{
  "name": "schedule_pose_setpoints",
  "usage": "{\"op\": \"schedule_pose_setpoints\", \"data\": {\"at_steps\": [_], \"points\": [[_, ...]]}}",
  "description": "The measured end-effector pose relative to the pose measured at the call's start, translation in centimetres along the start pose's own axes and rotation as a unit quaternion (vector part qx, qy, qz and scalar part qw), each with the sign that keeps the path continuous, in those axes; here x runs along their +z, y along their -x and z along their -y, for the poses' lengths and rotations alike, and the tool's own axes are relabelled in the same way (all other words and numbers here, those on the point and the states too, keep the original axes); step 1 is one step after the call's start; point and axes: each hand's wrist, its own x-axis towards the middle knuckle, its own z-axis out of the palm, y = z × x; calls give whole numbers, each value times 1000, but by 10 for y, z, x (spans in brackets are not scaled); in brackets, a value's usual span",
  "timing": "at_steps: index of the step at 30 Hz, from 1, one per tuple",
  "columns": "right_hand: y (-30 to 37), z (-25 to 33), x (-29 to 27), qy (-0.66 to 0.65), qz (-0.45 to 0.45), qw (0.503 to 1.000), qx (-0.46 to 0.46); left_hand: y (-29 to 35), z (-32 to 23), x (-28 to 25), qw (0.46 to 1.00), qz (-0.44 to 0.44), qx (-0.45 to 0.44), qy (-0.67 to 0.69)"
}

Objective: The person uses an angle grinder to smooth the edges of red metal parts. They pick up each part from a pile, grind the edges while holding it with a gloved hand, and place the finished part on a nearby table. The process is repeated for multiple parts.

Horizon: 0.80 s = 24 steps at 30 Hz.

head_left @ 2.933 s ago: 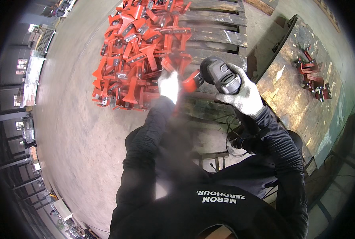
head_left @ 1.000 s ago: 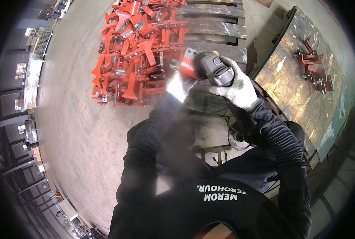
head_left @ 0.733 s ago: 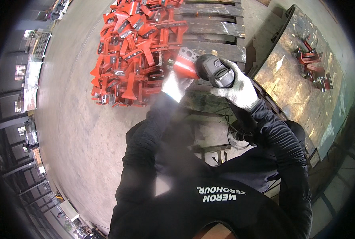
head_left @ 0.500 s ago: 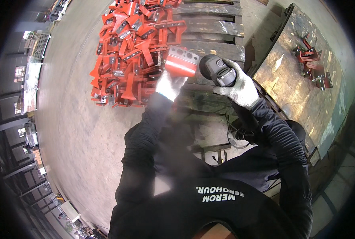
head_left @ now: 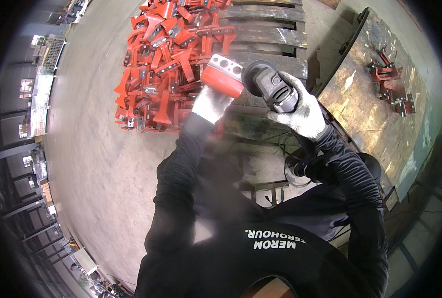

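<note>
My left hand, in a white work glove, grips a red metal bracket from below. Along the bracket's upper edge runs a bare silver strip with several round holes. In my gloved right hand is a grey angle grinder, its body wrapped by my fingers. The grinder's round disc faces left, right beside the bracket's right end; whether the two touch I cannot tell. My left fingers are mostly hidden behind the bracket.
A large heap of red metal brackets lies on a dark wooden pallet ahead. To the right stands a worn board-topped table with several red-and-black metal parts. A black cable hangs below the grinder. Concrete floor spreads out left.
The bracket has tilted and shifted slightly left, its holed strip now more toward me. The grinder has turned a little, with its disc more visible. Both hands keep their hold.
</note>
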Motion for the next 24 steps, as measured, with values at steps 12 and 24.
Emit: {"op": "schedule_pose_setpoints", "data": {"at_steps": [12,24], "points": [[-11,-13,-20,-54,-150,987,17,3,10,22,996,17,-35,-76],[-13,-80,-24,49,-132,971,194,-118,93,-50,696,-42,255,-670]]}}
